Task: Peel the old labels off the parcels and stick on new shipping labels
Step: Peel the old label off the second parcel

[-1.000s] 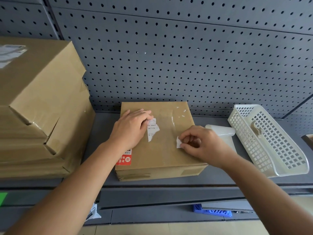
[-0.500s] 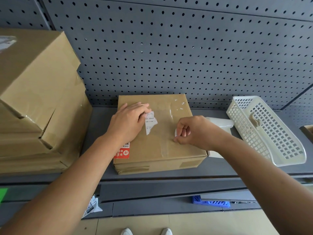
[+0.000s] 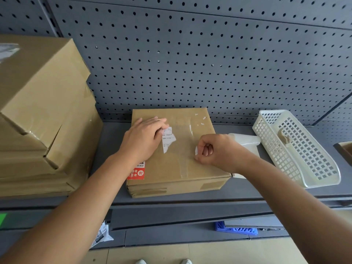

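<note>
The right hand (image 3: 215,151) is curled tight, thumb and forefinger pinching a small white scrap (image 3: 196,150) that stands up off the box (image 3: 181,164). A second ago the same fingers were looser and lower on the cardboard, working at that scrap; now the hand has rolled into a near fist with the paper raised. I judge that this piece is free or nearly so, though whether its lower edge still clings cannot be told.

The left hand (image 3: 144,138) has not shifted: it lies flat, fingers straight, pressing the box top to hold it steady. Right at its fingertips sits the torn label (image 3: 167,140), a ragged white strip still stuck down. Under its wrist is a red sticker (image 3: 136,172) on the near edge. Beyond the right hand, towards the far corner, a few white flecks (image 3: 202,121) remain.

So the old label comes away in bits, and the strip beside the left fingers looks like the main piece left before a new one can go on.

Past the right wrist lies a white roll (image 3: 245,140), probably the fresh labels, and further right a white basket (image 3: 297,149). Left of the left arm is a stack of boxes (image 3: 38,111).
</note>
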Motion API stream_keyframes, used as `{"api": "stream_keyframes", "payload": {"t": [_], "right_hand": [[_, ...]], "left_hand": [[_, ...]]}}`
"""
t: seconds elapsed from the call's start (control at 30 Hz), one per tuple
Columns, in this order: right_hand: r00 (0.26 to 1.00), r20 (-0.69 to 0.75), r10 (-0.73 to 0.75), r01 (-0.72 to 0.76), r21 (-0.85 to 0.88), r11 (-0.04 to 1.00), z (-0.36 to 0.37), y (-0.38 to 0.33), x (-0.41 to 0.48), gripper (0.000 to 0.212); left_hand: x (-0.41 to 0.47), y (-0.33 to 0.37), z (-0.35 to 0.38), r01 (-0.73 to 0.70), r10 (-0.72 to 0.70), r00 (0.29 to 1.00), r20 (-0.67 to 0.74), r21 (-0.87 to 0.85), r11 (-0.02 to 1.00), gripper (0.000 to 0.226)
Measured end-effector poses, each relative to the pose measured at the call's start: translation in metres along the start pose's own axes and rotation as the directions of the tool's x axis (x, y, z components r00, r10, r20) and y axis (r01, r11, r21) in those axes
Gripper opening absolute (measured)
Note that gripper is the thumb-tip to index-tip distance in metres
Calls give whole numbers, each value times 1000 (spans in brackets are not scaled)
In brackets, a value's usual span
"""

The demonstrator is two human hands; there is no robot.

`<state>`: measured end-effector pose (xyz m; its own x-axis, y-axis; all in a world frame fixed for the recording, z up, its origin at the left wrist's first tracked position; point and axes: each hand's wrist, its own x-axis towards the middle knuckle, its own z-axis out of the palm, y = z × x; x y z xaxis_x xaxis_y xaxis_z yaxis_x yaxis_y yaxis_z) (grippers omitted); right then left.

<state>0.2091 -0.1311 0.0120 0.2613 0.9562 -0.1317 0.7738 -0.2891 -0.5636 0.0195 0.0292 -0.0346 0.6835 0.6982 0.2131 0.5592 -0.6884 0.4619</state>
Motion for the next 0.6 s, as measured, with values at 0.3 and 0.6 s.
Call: {"api": "stream_keyframes", "payload": {"t": [0.3,0.6], "right_hand": [[994,-86,-72,78,66,995,3,5,-7,7],[936,-135,-325,288,-240,927,18,11,-4,5]], "left_hand": [[0,1,-1,14,-14,1000,6,4,1000,27],[1,1,-1,13,-13,1000,13,8,1000,28]]}}
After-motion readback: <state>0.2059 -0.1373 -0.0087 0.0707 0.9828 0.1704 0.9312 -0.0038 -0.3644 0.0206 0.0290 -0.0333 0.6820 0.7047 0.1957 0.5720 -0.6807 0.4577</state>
